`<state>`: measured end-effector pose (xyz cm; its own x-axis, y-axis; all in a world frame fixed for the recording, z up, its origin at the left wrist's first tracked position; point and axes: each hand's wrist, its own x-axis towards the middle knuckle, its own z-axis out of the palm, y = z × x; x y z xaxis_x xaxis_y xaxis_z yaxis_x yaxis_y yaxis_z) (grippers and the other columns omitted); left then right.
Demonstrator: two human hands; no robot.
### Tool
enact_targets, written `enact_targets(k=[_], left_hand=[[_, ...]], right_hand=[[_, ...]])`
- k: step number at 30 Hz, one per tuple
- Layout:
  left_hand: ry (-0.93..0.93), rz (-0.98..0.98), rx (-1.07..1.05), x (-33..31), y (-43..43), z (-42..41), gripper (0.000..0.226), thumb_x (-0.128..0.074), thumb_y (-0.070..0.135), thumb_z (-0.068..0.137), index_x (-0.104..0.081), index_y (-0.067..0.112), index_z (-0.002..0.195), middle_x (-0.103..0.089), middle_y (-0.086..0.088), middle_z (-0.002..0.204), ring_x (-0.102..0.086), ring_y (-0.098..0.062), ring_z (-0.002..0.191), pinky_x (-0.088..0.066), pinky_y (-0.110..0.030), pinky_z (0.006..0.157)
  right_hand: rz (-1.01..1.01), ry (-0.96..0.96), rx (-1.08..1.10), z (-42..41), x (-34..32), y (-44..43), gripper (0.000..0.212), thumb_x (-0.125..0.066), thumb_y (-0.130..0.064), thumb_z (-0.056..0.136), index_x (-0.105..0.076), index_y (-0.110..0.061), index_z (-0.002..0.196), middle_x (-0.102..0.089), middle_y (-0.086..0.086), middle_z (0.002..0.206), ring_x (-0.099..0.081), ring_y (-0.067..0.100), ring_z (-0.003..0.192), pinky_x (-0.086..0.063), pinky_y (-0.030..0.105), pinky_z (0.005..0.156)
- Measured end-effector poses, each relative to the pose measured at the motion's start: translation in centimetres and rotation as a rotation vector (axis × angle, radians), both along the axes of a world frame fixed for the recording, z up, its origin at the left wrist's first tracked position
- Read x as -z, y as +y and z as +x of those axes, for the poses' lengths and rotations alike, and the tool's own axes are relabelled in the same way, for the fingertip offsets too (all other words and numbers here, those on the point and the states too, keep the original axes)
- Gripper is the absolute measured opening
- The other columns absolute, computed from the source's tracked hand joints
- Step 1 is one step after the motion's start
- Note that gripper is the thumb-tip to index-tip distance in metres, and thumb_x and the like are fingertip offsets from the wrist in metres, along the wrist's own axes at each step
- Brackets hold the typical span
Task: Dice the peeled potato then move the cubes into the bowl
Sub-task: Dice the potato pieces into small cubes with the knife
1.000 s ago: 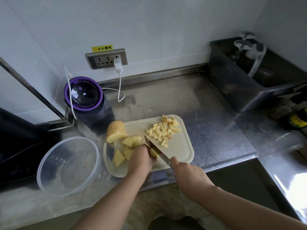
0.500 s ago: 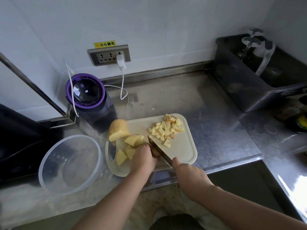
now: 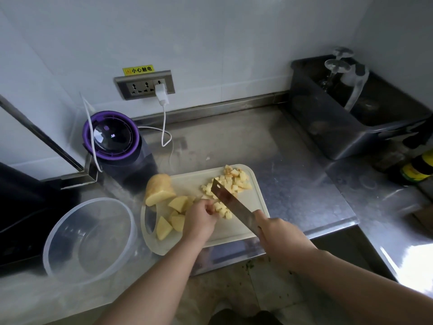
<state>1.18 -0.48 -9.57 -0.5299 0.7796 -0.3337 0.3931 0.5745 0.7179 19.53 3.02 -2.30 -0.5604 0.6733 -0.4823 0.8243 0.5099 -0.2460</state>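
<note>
A pale cutting board [image 3: 243, 228] lies on the steel counter. On it are a large potato half [image 3: 159, 189] at the far left, several wedges [image 3: 171, 221], and a pile of small cubes [image 3: 234, 181] at the far right. My right hand [image 3: 281, 238] grips the handle of a cleaver [image 3: 230, 200]; its blade is tilted, flat side up, among the cubes. My left hand [image 3: 199, 219] rests on the board with curled fingers beside the blade; I cannot tell if they hold a piece. A clear plastic bowl [image 3: 89, 238] stands left of the board.
A purple-rimmed appliance [image 3: 112, 139] with a white cable stands behind the board. A dark tub [image 3: 339, 127] with glassware sits at the back right. Bottles [image 3: 417, 167] stand at the right edge. A dark object [image 3: 18, 207] lies far left.
The cleaver's blade has turned from edge-down to tilted flat and swept right and away into the cubes. Fresh cubes lie by my left hand, which has drawn back slightly.
</note>
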Motion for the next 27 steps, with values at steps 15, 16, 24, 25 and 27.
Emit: enact_targets(k=[15, 16, 24, 25, 27], left_hand=[[0.437, -0.180, 0.297, -4.1, -6.0, -9.2, 0.022, -0.058, 0.023, 0.093, -0.063, 0.023, 0.114, -0.067, 0.006, 0.112, -0.062, -0.017, 0.103, -0.050, -0.032, 0.086], [0.480, -0.209, 0.335, -3.9, -6.0, -8.9, 0.025, -0.059, 0.027, 0.092, -0.062, 0.026, 0.117, -0.065, 0.007, 0.115, -0.061, -0.017, 0.106, -0.050, -0.032, 0.086], [0.833, -0.329, 0.476, -2.3, -5.1, -7.3, 0.045, -0.058, 0.050, 0.085, -0.055, 0.030, 0.125, -0.057, 0.006, 0.125, -0.053, -0.020, 0.115, -0.040, -0.032, 0.090], [0.842, -0.325, 0.483, -2.1, -5.1, -7.2, 0.045, -0.058, 0.048, 0.086, -0.055, 0.029, 0.126, -0.056, 0.005, 0.126, -0.051, -0.020, 0.117, -0.038, -0.032, 0.093], [0.841, -0.287, 0.511, -1.9, -5.1, -7.0, 0.042, -0.059, 0.042, 0.089, -0.054, 0.028, 0.128, -0.053, 0.004, 0.128, -0.050, -0.021, 0.118, -0.035, -0.033, 0.099]], right_hand=[[0.044, -0.098, -0.102, -1.2, 1.9, 1.0, 0.034, -0.052, -0.020, 0.098, -0.033, -0.027, 0.125, -0.057, -0.002, 0.088, -0.063, 0.015, 0.076, -0.059, 0.033, 0.072], [0.040, -0.095, -0.105, -1.3, 1.8, 1.0, 0.035, -0.053, -0.019, 0.097, -0.033, -0.027, 0.125, -0.055, -0.003, 0.084, -0.062, 0.015, 0.076, -0.058, 0.032, 0.071], [0.014, -0.041, -0.081, -1.4, 1.3, 1.0, 0.033, -0.055, -0.020, 0.098, -0.034, -0.025, 0.124, -0.053, -0.005, 0.085, -0.062, 0.014, 0.076, -0.056, 0.031, 0.070], [0.017, -0.036, -0.081, -1.4, 1.3, 1.0, 0.033, -0.055, -0.021, 0.098, -0.034, -0.025, 0.124, -0.053, -0.005, 0.085, -0.061, 0.014, 0.075, -0.056, 0.030, 0.069], [0.022, -0.030, -0.081, -1.3, 1.4, 1.0, 0.031, -0.053, -0.022, 0.100, -0.034, -0.025, 0.124, -0.050, -0.006, 0.083, -0.059, 0.012, 0.073, -0.053, 0.028, 0.066]])
